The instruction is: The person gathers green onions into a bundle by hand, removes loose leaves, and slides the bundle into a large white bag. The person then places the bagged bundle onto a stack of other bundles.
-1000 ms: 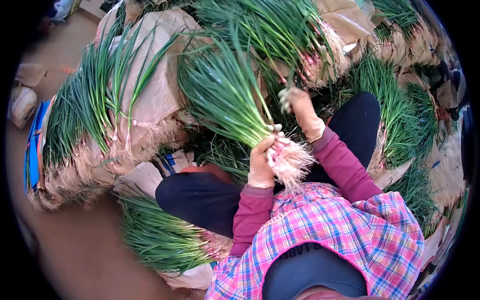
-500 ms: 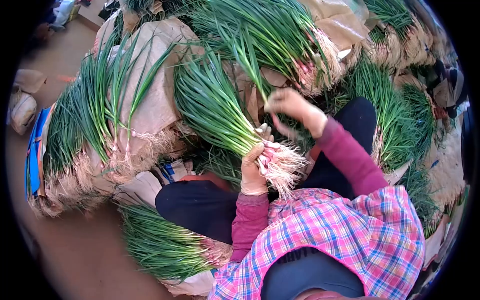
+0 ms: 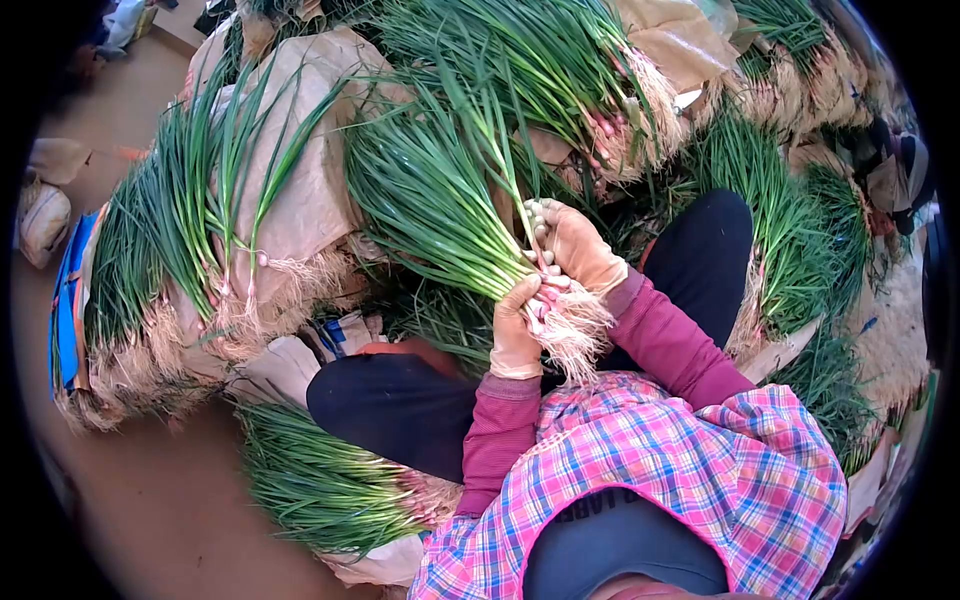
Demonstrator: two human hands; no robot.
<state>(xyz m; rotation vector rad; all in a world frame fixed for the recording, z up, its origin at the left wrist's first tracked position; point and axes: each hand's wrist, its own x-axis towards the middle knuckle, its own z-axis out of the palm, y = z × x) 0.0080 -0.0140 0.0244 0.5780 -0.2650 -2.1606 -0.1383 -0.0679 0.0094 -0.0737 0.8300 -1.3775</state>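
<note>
My left hand (image 3: 516,335), in a pale glove, is wrapped round a bunch of spring onions (image 3: 450,215) just above their pinkish bulbs. The green leaves fan out up and to the left, while the pale roots (image 3: 572,330) hang over my lap. Against the bunch's right side, my gloved right hand (image 3: 582,250) grips a spring onion stalk (image 3: 508,170) near its lower end. Its fingers are curled, and its bulb end lies right by the other bulbs.
A large heap of spring onions (image 3: 545,70) lies ahead, with brown sheeting (image 3: 680,40) beside it. More stand in a row at left (image 3: 150,250) against a paper-like sheet (image 3: 310,150). Another pile (image 3: 330,480) lies by my left knee, and others (image 3: 775,220) lie at right.
My right hand has moved down and left, bringing the single spring onion from above the roots to the side of the bunch. My left hand keeps its hold.
</note>
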